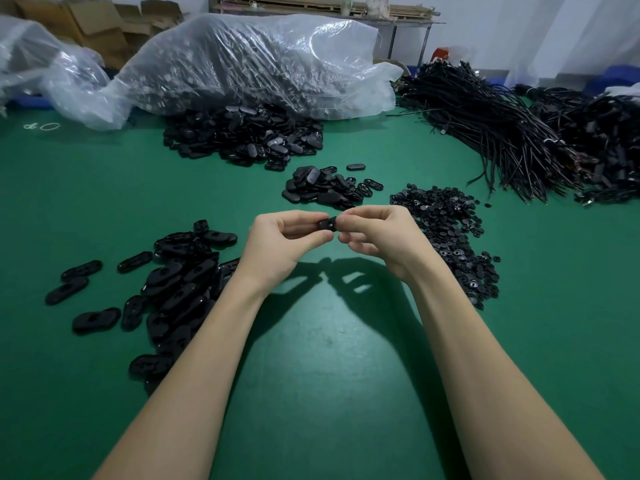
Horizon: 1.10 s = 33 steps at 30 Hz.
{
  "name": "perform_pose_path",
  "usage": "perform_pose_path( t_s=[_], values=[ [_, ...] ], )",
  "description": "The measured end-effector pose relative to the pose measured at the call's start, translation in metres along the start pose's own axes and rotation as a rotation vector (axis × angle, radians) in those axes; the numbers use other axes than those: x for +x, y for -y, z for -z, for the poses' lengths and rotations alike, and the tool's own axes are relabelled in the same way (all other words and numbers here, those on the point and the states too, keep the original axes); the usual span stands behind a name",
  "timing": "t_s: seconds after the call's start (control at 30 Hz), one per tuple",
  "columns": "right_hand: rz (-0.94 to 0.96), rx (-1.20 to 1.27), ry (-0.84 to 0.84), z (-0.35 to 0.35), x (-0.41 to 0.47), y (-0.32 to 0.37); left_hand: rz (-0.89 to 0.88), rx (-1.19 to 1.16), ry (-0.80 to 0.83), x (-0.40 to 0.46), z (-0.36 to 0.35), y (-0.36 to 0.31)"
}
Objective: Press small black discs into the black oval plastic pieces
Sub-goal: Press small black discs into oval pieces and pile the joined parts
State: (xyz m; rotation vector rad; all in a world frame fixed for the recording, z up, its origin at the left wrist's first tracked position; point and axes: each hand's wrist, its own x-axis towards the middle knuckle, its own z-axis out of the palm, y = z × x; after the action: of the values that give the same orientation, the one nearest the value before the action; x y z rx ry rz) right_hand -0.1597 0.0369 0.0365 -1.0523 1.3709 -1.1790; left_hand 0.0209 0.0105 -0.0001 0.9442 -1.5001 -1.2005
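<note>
Both hands, left (pixel 277 242); right (pixel 379 239), pinch one oval piece (pixel 328 224).

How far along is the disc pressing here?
Done, apparently: a pile of ovals by the left forearm. In hand: both the left hand and right hand pinch one oval piece. Left: loose discs and more ovals beyond.
</note>
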Motion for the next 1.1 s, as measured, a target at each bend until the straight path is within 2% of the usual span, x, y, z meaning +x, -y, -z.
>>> perform_pose_path(
  t_s=[0.3, 1.1],
  values=[
    [-0.097, 0.087, 0.026, 0.0033, 0.001, 0.0014, 0.006, -0.06, 0.022, 0.0002, 0.0, -0.0021],
    [-0.096, 0.101, 0.005, -0.0051, 0.0052, -0.0052, -0.027, -0.032, -0.021, -0.0018, -0.0017, -0.0033]
  ],
)
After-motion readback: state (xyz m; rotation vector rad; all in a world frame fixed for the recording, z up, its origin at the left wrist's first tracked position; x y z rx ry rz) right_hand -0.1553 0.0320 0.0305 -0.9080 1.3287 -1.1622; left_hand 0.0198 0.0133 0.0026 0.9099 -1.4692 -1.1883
